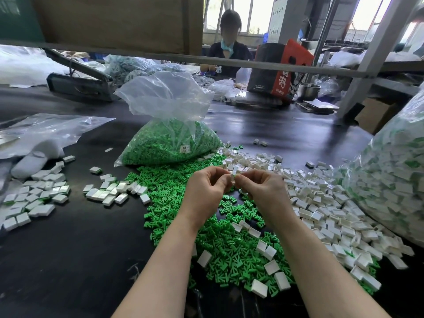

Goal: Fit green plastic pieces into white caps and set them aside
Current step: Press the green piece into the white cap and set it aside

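Two hands meet above the middle of the counter (68, 260), fingertips together. Left hand (204, 187): fingers curled, grip closed on a small piece at the fingertips. Right hand (263, 187): fingers likewise curled, grip pinching the same small assembly from the other side. Between the fingertips a white cap (230, 176) with a sliver of green shows; how far the green piece sits inside it I cannot tell, fingers cover most of it.

Beneath the hands and forearms: loose heap of green plastic pieces (174, 193), spread over the centre of the counter toward the near edge, with a few white caps lying on top of it. Right of the heap and running toward the right edge: large scatter of empty white caps (325, 216), touching and partly overlapping the green heap. Left side of the counter: two groups of white caps lying flat, green visible at some edges, one group (114, 191) just left of the green heap, another (34, 198) close to the left edge.

Behind the heap, toward the counter's centre: clear plastic bag (169, 125), open at the top, lower half full of green pieces, small label on its front. At the right edge: big clear bag (394, 180) packed with white caps showing green.

Far side of the counter: a second person (229, 49) seated, a red and black carton (280, 70), a metal bowl (308, 91).
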Demonstrator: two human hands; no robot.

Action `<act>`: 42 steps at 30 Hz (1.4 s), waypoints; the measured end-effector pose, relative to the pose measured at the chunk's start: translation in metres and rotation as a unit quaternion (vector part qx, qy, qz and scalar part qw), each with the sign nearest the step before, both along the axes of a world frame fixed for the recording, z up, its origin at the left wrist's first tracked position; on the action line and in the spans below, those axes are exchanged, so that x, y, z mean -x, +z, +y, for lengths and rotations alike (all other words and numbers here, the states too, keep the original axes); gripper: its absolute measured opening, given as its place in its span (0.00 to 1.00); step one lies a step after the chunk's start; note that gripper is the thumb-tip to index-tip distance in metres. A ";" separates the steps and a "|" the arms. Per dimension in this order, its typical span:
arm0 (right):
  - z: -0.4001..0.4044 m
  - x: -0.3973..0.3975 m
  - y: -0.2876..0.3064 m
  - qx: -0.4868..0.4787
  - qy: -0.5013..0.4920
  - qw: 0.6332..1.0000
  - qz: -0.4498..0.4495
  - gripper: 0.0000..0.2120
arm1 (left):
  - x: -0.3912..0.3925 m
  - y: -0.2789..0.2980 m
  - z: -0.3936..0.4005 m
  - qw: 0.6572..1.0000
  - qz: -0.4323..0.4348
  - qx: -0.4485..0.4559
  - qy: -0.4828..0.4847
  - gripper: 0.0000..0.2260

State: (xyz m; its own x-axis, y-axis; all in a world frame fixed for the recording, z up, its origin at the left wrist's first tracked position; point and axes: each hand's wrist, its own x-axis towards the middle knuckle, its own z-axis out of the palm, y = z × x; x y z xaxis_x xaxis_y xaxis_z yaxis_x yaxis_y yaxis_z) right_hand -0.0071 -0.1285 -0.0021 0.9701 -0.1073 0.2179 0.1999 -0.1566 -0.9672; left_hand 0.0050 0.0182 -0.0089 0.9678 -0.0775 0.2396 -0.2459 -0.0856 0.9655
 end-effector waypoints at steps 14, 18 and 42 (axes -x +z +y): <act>-0.005 0.002 -0.008 0.020 0.016 0.999 0.047 0.06 | -0.005 -0.017 0.001 0.994 -0.016 -0.102 0.015 0.09; -0.005 0.003 -0.009 0.031 0.025 0.998 0.043 0.04 | -0.005 -0.017 0.001 0.994 -0.025 -0.109 0.015 0.08; -0.009 0.003 -0.014 0.077 0.032 0.996 -0.004 0.04 | -0.005 -0.018 0.002 0.981 -0.093 -0.162 0.050 0.07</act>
